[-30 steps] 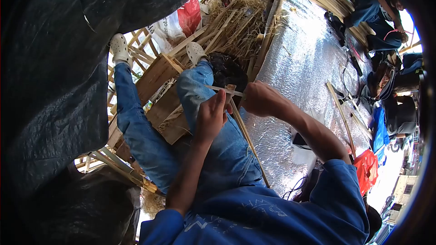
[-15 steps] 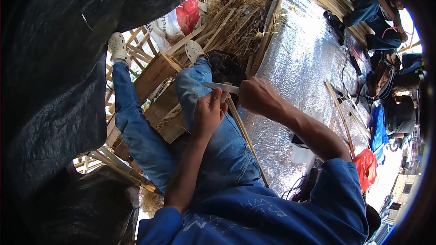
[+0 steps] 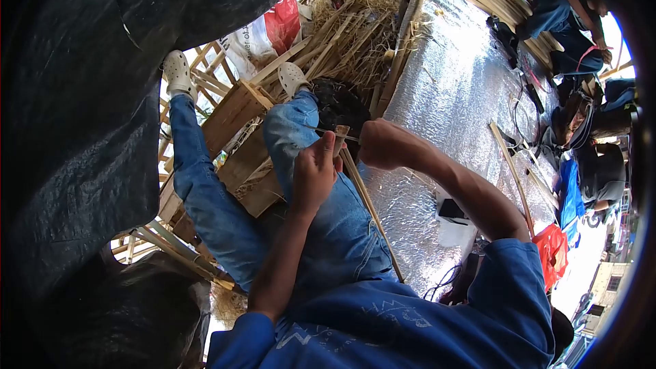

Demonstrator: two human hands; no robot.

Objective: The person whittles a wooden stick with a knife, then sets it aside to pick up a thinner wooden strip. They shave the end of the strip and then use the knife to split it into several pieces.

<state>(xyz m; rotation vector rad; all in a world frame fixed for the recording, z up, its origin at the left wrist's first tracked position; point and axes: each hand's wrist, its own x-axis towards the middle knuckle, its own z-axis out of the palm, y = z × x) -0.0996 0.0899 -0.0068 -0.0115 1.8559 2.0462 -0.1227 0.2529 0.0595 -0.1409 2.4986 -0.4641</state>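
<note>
My right hand is closed in a fist around the handle of a knife. The blade points left, seen nearly edge-on, and lies against a short, pale piece of wood or bamboo. That piece is gripped upright in my left hand, thumb pressed along its side just below the blade. Both hands are above my bent knee in blue jeans. Beside the left hand a long thin bamboo strip runs down along my thigh; whether it joins the held piece is hidden.
Silver foil sheeting covers the surface on the right, with a stick and a red bag on it. Split bamboo and straw are heaped ahead. A dark tarp hangs at left. Another person sits at upper right.
The knife blade has turned from showing its flat side to nearly edge-on, sitting slightly lower against the held piece. My left hand has hardly moved.
</note>
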